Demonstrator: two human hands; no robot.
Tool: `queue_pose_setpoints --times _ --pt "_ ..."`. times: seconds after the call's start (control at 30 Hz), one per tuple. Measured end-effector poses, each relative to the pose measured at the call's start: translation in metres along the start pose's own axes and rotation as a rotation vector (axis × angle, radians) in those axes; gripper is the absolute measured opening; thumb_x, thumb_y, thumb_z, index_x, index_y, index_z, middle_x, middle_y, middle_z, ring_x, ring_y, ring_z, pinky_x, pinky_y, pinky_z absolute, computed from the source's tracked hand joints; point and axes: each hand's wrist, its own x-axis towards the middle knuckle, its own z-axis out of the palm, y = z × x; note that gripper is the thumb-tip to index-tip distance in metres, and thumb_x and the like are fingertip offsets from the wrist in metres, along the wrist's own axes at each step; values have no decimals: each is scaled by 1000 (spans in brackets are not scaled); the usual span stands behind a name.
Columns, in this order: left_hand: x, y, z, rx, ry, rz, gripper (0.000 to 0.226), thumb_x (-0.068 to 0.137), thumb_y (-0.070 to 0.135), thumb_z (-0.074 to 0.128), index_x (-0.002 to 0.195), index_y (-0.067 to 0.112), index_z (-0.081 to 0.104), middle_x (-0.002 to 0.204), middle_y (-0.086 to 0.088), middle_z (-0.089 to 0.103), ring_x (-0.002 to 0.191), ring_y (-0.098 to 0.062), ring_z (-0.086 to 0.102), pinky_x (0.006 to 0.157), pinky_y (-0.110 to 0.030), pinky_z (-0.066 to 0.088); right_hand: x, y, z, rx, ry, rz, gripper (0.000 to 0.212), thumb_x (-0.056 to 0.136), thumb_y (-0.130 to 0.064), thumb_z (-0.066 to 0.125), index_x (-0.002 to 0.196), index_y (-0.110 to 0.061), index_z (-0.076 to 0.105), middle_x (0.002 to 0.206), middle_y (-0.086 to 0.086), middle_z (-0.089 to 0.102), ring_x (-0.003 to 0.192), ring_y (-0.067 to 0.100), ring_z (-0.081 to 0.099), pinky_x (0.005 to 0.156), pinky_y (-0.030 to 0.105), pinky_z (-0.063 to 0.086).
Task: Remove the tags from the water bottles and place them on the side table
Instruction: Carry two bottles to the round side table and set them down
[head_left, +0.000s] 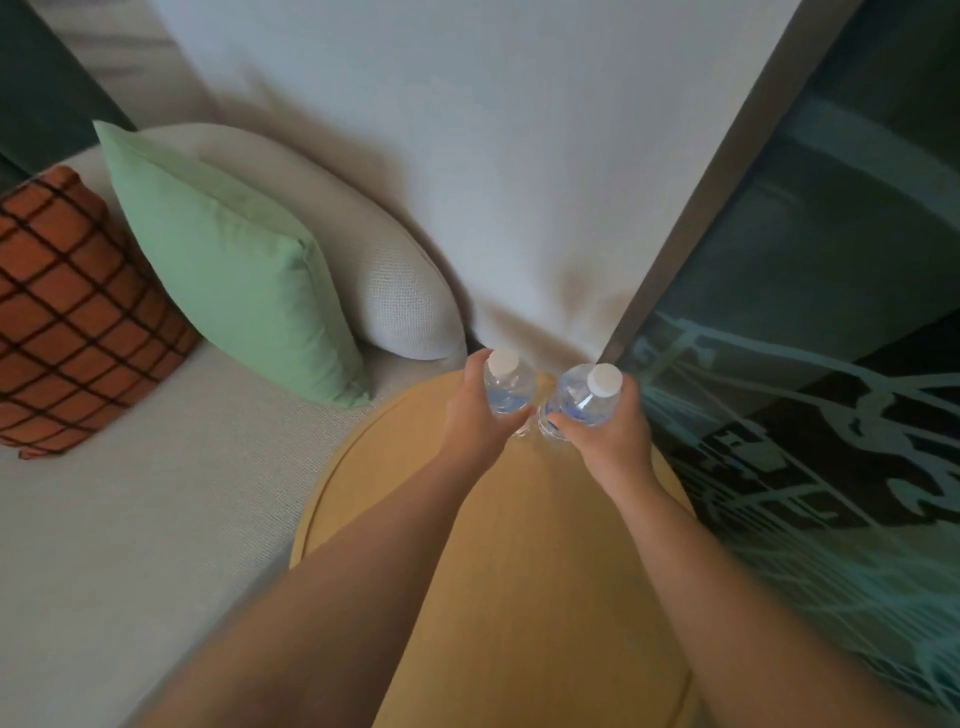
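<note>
Both forearms reach across the round wooden table (519, 571); the left hand (475, 415) wraps one bottle (509, 389), the right hand (608, 431) wraps the other bottle (579, 397), both at the table's far edge, side by side. No tags show. Thin clear plastic, probably light, slippery, dentable: best held mid-body. Beyond lie a green cushion (228, 270) and white wall

The room was dim, lit softly from above the white wall (467, 156), which was the brightest surface. Faint shadows pooled on that wall behind the pillows (234, 260). Everything looked slightly soft and smeared, without glare. Straight lines bowed toward the edges, and the forearms nearest the camera ballooned, blurred.
</note>
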Motion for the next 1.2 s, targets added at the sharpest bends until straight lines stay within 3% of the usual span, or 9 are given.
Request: queue_pose_setpoints --times 0.17,0.27,0.33,0.5,0.63,0.8,0.97,1.2 --pt "7 0 -4 0 -51 19 67 70 20 85 125 19 46 109 4 63 101 -13 61 81 -32 53 4 -10 9 -44 -68 -27 76 60 -29 88 120 -27 42 108 -14 51 94 8 50 68 12 36" --pt "5 1 -4 -16 -42 13 69 69 21 85 126 20 46 110 3 63 102 -16 62 83 -38 54 3 -16 14 -47 -36 -31 80 58 -28 90 123 -24 43 108 -15 50 95 7 49 72 16 36" --pt "5 2 -4 -3 -40 10 72 69 22 85 128 21 44 110 4 63 102 -16 61 83 -34 52 1 -16 15 -49 -31 -21 83 58 -30 90 126 -23 43 108 -15 50 96 7 48 77 19 36" --pt "4 6 -13 5 -90 -25 103 70 22 86 150 18 21 125 7 50 109 -7 49 75 1 36 -1 -15 12 -12 -90 31 96 58 -36 89 136 -25 35 122 -11 51 106 12 50 84 26 39" --pt "-4 11 -23 28 -105 -57 109 71 28 85 154 21 14 136 4 48 113 0 41 85 -10 31 -14 -14 2 3 -107 49 102 62 -41 86 144 -29 27 135 -11 49 123 13 49 90 27 37" --pt "-24 28 -39 142 -89 -22 95 82 36 75 154 22 16 151 0 38 137 -13 36 91 -12 25 -39 -30 -15 -38 -92 83 91 76 -47 74 148 -28 23 149 1 41 135 21 41 99 34 35" --pt "-60 45 -61 301 -48 86 65 90 41 62 145 18 36 146 -1 44 133 -18 41 100 -24 28 -90 -57 -36 -251 -22 -121 62 89 -47 58 141 -18 40 145 4 45 133 21 41 100 30 34" --pt "-119 69 -82 430 -47 289 57 93 42 53 143 19 40 141 0 50 130 -19 44 104 -33 35 -168 -71 -57 -357 89 -187 57 94 -47 49 144 -22 38 151 2 35 139 18 30 106 28 22"
